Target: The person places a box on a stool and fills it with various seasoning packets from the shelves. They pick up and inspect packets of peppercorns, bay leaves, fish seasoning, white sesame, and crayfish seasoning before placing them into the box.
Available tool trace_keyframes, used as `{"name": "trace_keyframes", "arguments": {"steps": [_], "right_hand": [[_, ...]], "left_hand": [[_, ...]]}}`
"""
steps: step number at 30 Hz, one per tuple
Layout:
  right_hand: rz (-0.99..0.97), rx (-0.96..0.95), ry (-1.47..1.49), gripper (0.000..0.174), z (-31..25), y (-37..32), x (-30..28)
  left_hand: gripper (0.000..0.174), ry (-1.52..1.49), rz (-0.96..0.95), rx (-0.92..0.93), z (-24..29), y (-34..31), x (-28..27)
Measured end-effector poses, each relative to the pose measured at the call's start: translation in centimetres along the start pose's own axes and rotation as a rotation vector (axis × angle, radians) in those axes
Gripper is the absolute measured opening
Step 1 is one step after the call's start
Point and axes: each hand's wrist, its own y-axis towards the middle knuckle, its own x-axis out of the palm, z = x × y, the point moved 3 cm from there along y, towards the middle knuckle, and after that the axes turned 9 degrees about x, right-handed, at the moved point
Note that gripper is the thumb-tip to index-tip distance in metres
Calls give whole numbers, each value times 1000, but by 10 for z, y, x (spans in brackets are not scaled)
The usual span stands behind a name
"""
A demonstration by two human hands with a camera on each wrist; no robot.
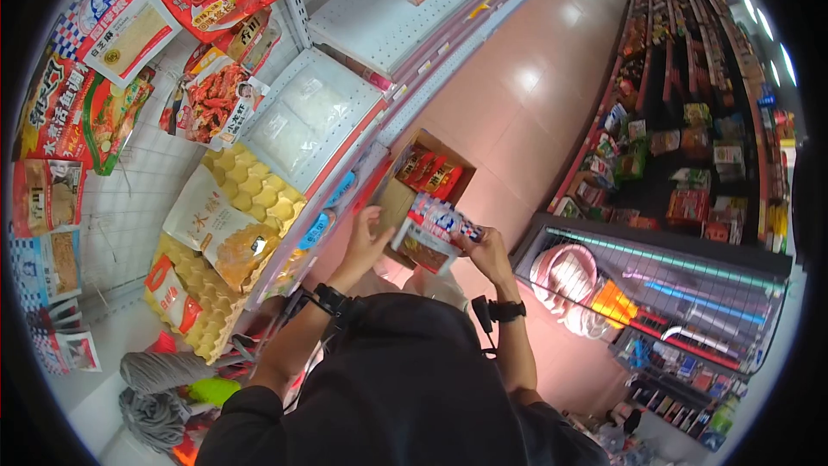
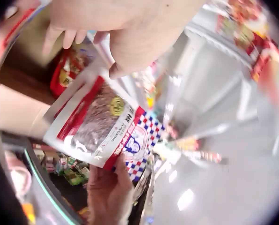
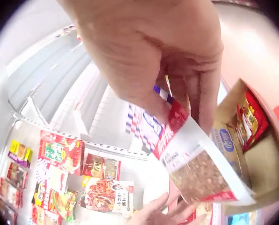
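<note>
My right hand (image 1: 488, 256) pinches the checkered end of a flat packet (image 1: 429, 246) between thumb and fingers, over an open cardboard box. In the left wrist view the packet (image 2: 102, 124) has a window showing brown contents, and the right hand (image 2: 109, 194) grips its blue-and-red checked end. My left hand (image 1: 366, 246) is beside the packet with its fingers spread, holding nothing. The right wrist view shows the right hand (image 3: 163, 56) close above the packet (image 3: 195, 168). Red packets (image 1: 431, 174) lie in the cardboard box (image 1: 462, 179).
Seasoning packets (image 1: 211, 95) hang on a mesh wall at the left. Below them a yellow egg tray (image 1: 280, 198) carries bags. White perforated shelves (image 1: 379, 22) run alongside the pink tiled aisle floor (image 1: 517, 86). A wire basket (image 1: 681, 293) stands at the right.
</note>
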Motion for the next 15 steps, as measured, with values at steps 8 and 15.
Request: {"name": "trace_keyframes", "arguments": {"steps": [8,15], "right_hand": [[-275,30,459,35,78,131,39],[-751,249,501,54,57,191,-9]], "left_hand": [[55,-1387,30,-807,-52,31,130],[59,-1198,295,-738,-143,98,155]]}}
